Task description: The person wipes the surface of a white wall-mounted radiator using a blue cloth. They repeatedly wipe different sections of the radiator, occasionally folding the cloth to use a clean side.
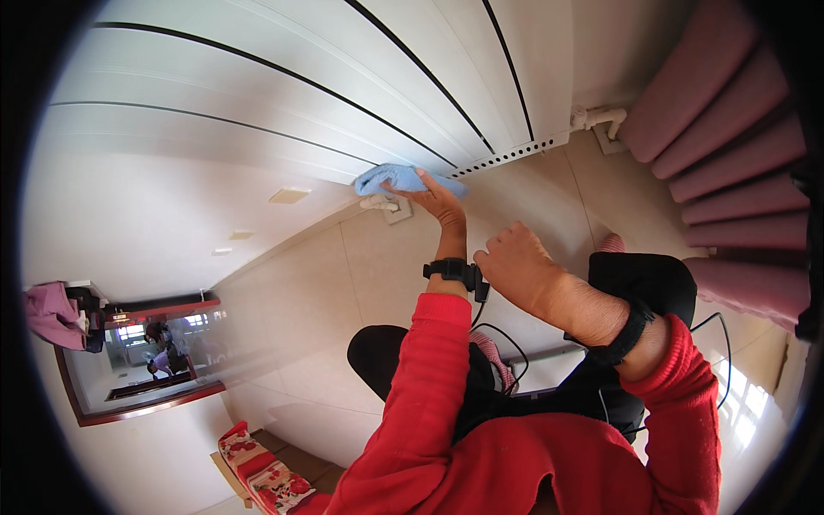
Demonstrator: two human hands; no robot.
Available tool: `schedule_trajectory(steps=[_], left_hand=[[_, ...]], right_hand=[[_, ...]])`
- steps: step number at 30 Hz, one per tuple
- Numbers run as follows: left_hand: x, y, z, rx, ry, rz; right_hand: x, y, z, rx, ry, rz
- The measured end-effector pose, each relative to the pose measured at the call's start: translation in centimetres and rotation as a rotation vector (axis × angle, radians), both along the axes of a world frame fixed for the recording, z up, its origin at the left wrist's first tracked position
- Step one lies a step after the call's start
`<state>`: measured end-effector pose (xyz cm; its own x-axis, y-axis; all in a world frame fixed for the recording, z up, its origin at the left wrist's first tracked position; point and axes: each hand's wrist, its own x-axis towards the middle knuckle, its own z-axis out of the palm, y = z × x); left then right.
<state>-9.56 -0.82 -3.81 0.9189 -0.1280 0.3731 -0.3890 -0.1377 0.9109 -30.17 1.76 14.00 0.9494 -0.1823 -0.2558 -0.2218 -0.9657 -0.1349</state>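
My left hand (pixel 438 199) grips a folded blue cloth (pixel 402 179) and presses it to the lower edge of a white panel radiator (pixel 360 71). The cloth covers part of the radiator's bottom corner, just above a white pipe fitting (pixel 380 203). Beside my left wrist, my right hand (pixel 518 257) hangs in the air over the floor, its fingers curled in. Nothing shows in it, though its palm is hidden.
Pink curtains (pixel 740 193) hang at the right, near another pipe valve (pixel 599 118). Black cables (pixel 524 360) run by my legs. At the left, people (pixel 167 360) appear beyond a doorway with a dark red frame (pixel 77 399). A bench with a floral cover (pixel 270 479) stands lower left.
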Motion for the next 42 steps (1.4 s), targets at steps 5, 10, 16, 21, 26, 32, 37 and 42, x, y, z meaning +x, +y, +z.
schedule_trajectory(steps=[5,10,16,21,26,32,37,42], left_hand=[[-0.3,-0.5,-0.9,-0.248,0.456,-0.146],[-1.1,-0.9,0.0,-0.495,0.721,-0.211],[-1.9,-1.5,0.9,-0.574,1.012,-0.395],[-1.7,-2.3,2.4,-0.506,1.211,-0.550],[-3.7,-3.3,4.2,-0.306,1.261,-0.666],[-6.9,-5.1,5.5,-0.151,1.275,-0.801],[-8.4,-6.4,6.2,-0.110,1.295,-0.860],[-9.3,-6.8,8.0,-0.082,1.220,-0.919]], right_hand=[[0.0,0.0,0.4,0.030,0.020,-0.031],[-0.4,0.0,0.7,0.010,-0.011,-0.031],[-0.9,-0.2,1.4,0.063,-0.103,-0.033],[-1.8,-1.1,2.6,0.086,-0.125,-0.081],[-1.8,-1.5,3.5,0.120,-0.127,-0.092],[-2.2,-2.4,3.5,0.068,-0.356,-0.052],[-0.7,-3.1,3.9,0.003,-0.531,-0.071],[-0.4,-4.5,4.0,-0.129,-1.153,-0.111]])
